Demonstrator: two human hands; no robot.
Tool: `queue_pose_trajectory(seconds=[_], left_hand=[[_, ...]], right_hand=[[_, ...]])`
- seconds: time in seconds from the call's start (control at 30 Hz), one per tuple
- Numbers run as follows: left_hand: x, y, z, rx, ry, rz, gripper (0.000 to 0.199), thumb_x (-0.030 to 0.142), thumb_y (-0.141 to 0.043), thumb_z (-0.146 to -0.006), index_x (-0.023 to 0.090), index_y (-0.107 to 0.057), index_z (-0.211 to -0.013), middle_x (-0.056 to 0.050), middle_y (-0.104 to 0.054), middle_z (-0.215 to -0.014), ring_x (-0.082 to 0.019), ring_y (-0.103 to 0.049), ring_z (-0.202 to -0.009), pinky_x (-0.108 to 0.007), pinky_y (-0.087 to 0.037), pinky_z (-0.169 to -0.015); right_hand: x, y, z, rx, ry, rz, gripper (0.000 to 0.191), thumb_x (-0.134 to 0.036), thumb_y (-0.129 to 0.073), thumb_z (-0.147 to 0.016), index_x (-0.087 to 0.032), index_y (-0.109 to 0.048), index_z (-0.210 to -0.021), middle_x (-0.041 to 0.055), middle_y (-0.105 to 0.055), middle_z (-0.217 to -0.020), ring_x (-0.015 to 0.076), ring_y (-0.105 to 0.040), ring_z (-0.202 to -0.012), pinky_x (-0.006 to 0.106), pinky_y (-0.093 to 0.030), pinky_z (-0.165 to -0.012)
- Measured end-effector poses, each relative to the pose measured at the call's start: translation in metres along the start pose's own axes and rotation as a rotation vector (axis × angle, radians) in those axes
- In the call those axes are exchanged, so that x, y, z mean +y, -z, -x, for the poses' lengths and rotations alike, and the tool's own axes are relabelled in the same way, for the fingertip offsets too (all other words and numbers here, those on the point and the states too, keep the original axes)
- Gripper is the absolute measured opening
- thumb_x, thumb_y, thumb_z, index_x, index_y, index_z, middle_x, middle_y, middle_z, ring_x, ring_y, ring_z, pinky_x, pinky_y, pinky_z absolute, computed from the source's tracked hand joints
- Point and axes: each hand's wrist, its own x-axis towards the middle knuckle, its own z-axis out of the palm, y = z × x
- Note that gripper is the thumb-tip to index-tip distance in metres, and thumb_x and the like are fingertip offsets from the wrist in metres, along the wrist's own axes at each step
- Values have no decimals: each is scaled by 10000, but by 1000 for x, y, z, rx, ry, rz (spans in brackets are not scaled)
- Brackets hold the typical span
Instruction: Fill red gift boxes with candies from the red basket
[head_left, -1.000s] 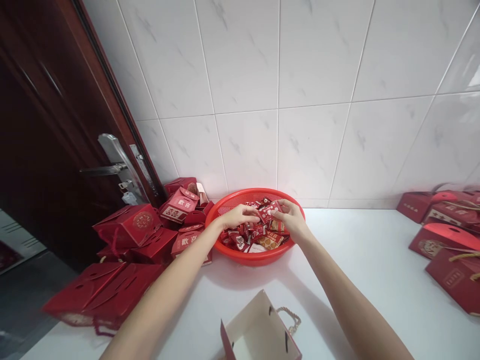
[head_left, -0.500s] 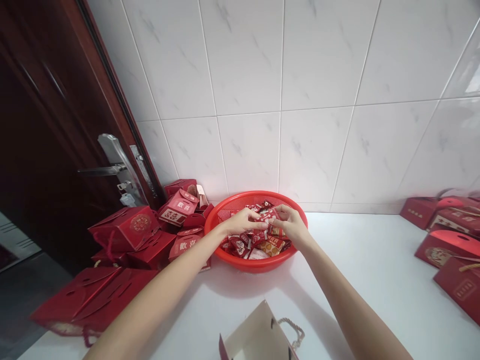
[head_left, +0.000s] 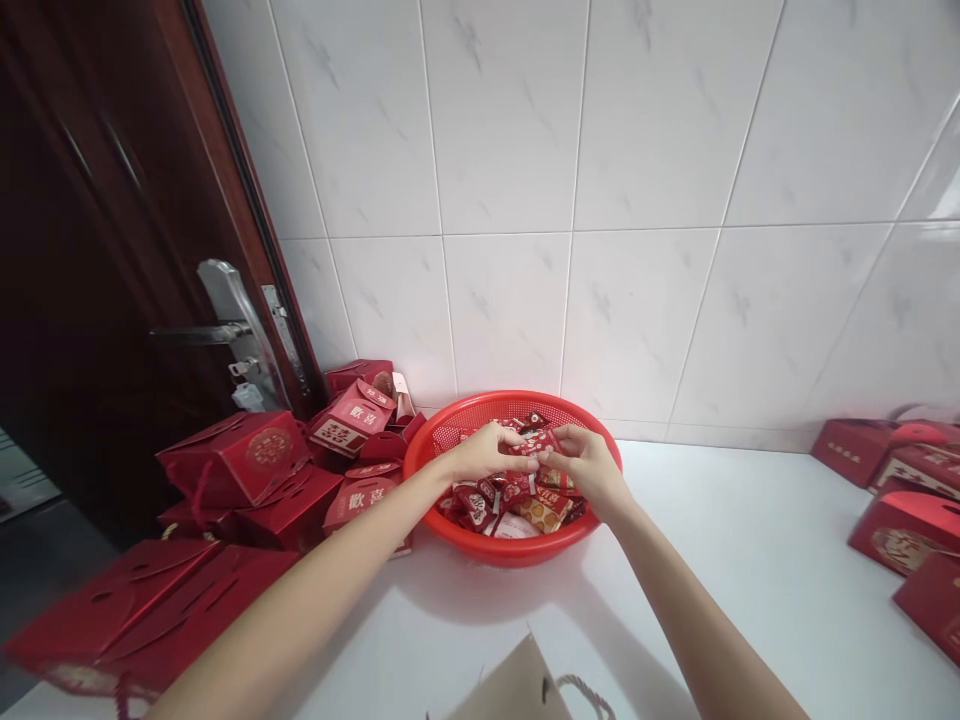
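Item: one red-and-white candy packet (head_left: 536,442), pinched between my left hand (head_left: 484,452) and right hand (head_left: 589,462) over the red plastic colander (head_left: 510,548), far of the open gift box (head_left: 514,685); risk: slick wrapper slipping from fingertip-only hold, dropping among lookalikes.

Both bare arms reach forward and converge, the left hand (head_left: 489,452) and right hand (head_left: 587,462) close together, fingers bent inward.
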Motion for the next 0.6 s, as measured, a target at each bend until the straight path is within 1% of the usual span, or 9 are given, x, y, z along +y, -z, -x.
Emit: queue_pose_trajectory(seconds=[0.13,0.27,0.3,0.33,0.4,0.47,0.5,0.6], left_hand=[[-3,1,-1,30,-31,2,440,527,-712,-783,117,-633,-643,30,-459,-595,-112,-406,-602,-236,-291,-553],[-3,1,0,46,-6,29,460,515,-755,-748,131,-576,-569,45,-425,-554,-99,-381,-568,-239,-276,-541],[-3,1,0,47,0,40,450,505,-767,-741,131,-584,-571,43,-441,-556,-101,-395,-569,-239,-287,-543],[-2,0,0,51,1,59,418,492,-776,-736,129,-619,-602,34,-490,-578,-110,-433,-585,-240,-316,-556],[-1,0,0,56,-9,112,344,463,-786,-732,127,-711,-733,-5,-627,-696,-146,-540,-673,-251,-400,-622],[-1,0,0,55,-20,141,329,434,-792,-731,131,-759,-854,-44,-710,-825,-184,-607,-775,-273,-452,-698],[-1,0,0,54,-23,136,325,421,-795,-730,129,-768,-871,-53,-724,-841,-192,-618,-791,-278,-458,-710],[-1,3,1,34,-21,93,302,395,-796,-734,117,-779,-850,-54,-726,-784,-188,-619,-754,-274,-452,-685]], right_hand=[[0,0,0,-43,0,8,326,-380,-795,-590,-174,-647,-795,46,-718,-775,232,-686,-759,335,-541,-684],[-2,0,1,-21,31,29,301,-392,-820,-580,-172,-662,-712,40,-715,-750,211,-658,-738,319,-522,-678],[-3,0,1,-17,31,20,305,-392,-833,-568,-173,-667,-700,38,-713,-741,211,-656,-739,318,-523,-683],[-4,0,2,-17,26,8,313,-392,-848,-553,-174,-673,-694,38,-712,-736,212,-656,-742,320,-526,-688],[-4,0,2,-21,12,-9,331,-391,-870,-528,-175,-684,-696,38,-710,-729,215,-657,-743,326,-533,-693],[-4,0,2,-22,9,-5,331,-391,-875,-526,-178,-680,-686,37,-702,-714,214,-653,-729,329,-533,-688],[-3,1,2,-24,10,5,328,-392,-874,-531,-179,-673,-677,36,-698,-707,211,-650,-719,329,-532,-685],[-2,1,2,-41,0,31,343,-399,-882,-531,-183,-642,-646,28,-684,-692,201,-638,-687,326,-528,-669]])
